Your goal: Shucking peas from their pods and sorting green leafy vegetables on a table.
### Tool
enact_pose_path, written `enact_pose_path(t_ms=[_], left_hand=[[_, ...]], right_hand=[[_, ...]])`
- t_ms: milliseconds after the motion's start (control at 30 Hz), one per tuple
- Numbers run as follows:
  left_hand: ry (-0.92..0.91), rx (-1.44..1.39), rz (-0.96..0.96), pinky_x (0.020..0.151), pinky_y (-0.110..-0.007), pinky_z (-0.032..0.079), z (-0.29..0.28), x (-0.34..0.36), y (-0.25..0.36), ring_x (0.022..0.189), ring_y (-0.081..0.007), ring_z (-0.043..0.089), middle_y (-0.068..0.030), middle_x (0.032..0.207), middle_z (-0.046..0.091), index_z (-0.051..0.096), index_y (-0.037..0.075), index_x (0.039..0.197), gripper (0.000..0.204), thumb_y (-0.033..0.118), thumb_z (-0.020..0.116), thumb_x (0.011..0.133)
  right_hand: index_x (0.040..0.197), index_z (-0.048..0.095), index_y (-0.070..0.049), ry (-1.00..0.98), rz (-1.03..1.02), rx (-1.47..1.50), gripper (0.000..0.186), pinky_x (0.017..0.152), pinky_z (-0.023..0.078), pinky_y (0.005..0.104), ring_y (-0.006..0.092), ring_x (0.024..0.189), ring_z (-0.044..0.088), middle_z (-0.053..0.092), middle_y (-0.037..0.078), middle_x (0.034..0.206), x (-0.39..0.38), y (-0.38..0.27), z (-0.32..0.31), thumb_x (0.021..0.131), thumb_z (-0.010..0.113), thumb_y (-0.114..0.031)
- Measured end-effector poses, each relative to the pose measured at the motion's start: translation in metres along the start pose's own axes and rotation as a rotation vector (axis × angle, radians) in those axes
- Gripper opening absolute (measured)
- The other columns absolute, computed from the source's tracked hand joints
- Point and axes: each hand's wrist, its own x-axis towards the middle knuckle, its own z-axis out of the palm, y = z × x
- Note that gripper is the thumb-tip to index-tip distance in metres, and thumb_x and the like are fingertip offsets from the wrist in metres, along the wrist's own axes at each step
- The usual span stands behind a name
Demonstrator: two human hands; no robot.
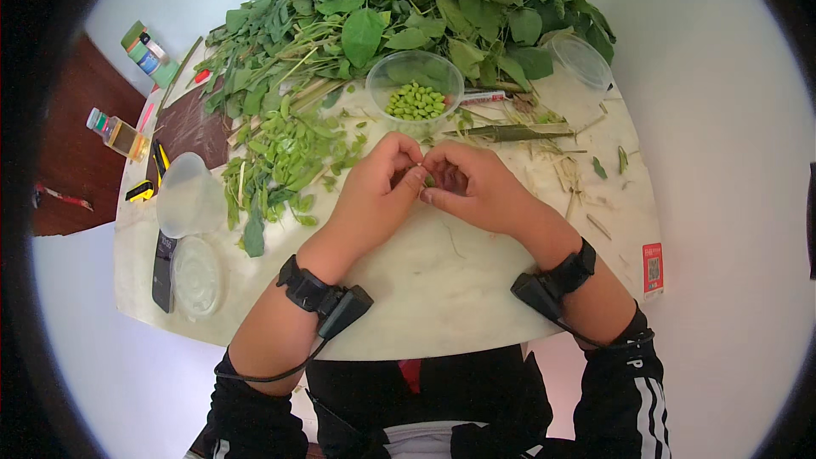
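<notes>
My left hand and my right hand meet at the middle of the table, fingers pinched together around a small green pod, which they mostly hide. Just beyond them is a clear plastic bowl holding several shelled green beans. Left of my hands lies a loose pile of green pods and stem bits. Scraps of pod, stems and a long dark leaf are scattered to the right.
Leafy plants heap along the back of the table. At left are an empty tub, lid, phone, yellow cutters and two bottles. Another lid rests back right.
</notes>
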Motion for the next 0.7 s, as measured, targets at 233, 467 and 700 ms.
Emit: enact_pose_path(t_ms=[233,467,700], left_hand=[[0.008,-0.069,0.015,0.053,-0.021,0.040,-0.004,0.003,-0.005,0.065,-0.0060,0.049,-0.0010,0.081,0.056,0.046,0.008,0.107,0.013,0.004,0.052,0.096],[0.109,-0.065,0.023,0.053,-0.021,0.042,-0.004,0.004,-0.005,0.064,-0.0074,0.051,-0.0036,0.084,0.057,0.042,0.007,0.115,0.022,0.003,0.052,0.096],[0.096,-0.063,0.039,0.054,-0.022,0.042,-0.004,0.002,-0.005,0.062,-0.0084,0.052,-0.0045,0.083,0.059,0.038,0.005,0.122,0.034,0.002,0.054,0.093]], right_hand=[[0.110,0.056,-0.005,0.030,0.063,0.086,0.032,0.059,0.041,0.0210,0.0047,0.067,0.050,0.057,-0.001,0.079,0.000,0.008,0.003,0.083,0.072,-0.010],[0.111,0.056,-0.005,0.094,0.090,0.158,0.028,0.058,0.042,0.0211,0.0042,0.067,0.050,0.058,-0.002,0.084,0.002,0.012,0.003,0.086,0.069,-0.008],[0.104,0.058,-0.001,0.167,0.132,0.186,0.021,0.059,0.043,0.0208,0.0034,0.066,0.050,0.058,-0.003,0.079,0.002,0.017,0.003,0.088,0.069,-0.009]])
